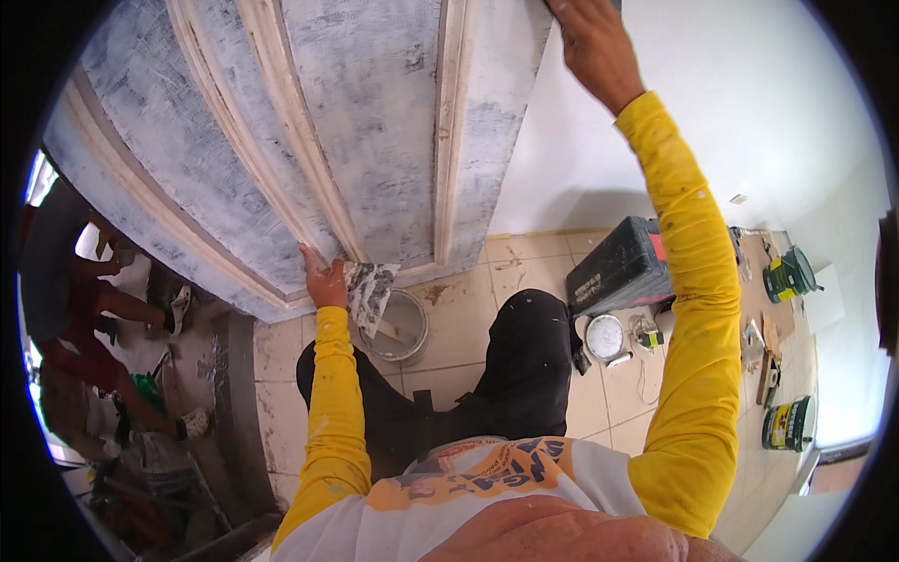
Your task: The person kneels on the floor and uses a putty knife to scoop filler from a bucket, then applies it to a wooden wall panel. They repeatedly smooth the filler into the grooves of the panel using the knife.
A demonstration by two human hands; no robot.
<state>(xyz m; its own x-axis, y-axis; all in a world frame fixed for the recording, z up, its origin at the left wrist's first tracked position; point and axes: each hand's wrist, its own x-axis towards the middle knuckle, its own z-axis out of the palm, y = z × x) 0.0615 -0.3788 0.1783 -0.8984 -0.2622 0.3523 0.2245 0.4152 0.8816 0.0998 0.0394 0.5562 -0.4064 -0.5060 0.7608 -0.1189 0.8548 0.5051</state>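
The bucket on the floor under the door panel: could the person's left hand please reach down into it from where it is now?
Probably yes. The left hand, holding a stained cloth against the door, sits just above the bucket, and nothing lies between them.

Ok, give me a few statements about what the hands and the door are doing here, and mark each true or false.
1. The left hand presses a stained rag against the lower part of the door. True.
2. The right hand rests on the knee. False: it is raised high, at the door's upper edge.
3. A bucket stands on the tiled floor below the rag. True.
4. The door is glossy red. False: it is patchy grey-white with pale wooden mouldings.
5. A dark tool case lies on the floor to the person's right. True.
6. Both sleeves are blue. False: they are yellow.
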